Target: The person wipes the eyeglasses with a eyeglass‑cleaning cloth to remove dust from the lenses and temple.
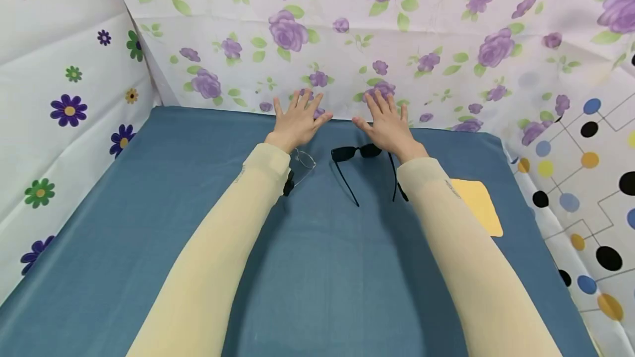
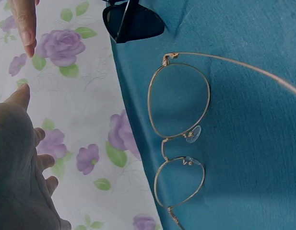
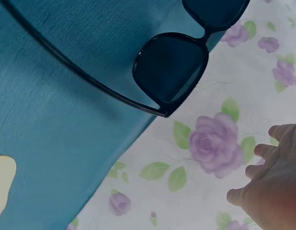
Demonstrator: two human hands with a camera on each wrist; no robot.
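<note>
Both hands reach toward the table's far edge with fingers straight and spread, holding nothing. My left hand is above a pair of thin gold-rimmed eyeglasses, partly hidden by the sleeve in the head view. Close to my right hand lie black sunglasses with dark lenses and open temples; the right wrist covers part of them. In the right wrist view, the sunglasses are apart from the fingers. A yellow cloth-like piece lies beside the right forearm, which hides part of it.
A blue cloth covers the table. Behind its far edge hangs a white sheet with purple roses. A flower-print sheet stands at the left, and a dotted sheet at the right.
</note>
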